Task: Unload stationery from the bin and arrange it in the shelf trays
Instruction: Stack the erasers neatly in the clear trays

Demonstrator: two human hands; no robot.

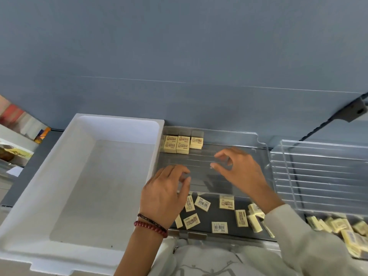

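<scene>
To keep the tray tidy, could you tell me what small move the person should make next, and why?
Probably lower the right hand to a loose eraser at the tray's front and pick it up. The bin looks empty, neither hand shows an eraser, and the neat block at the back left has room beside it.

- A white bin [59,156] sits just left of a clear tray [229,134].
- In the tray's back left corner sit stacked erasers [182,144]; loose erasers [219,227] lie scattered at its front.
- Over the tray hover the left hand [163,196] and the right hand [241,170], fingers curled.
</scene>
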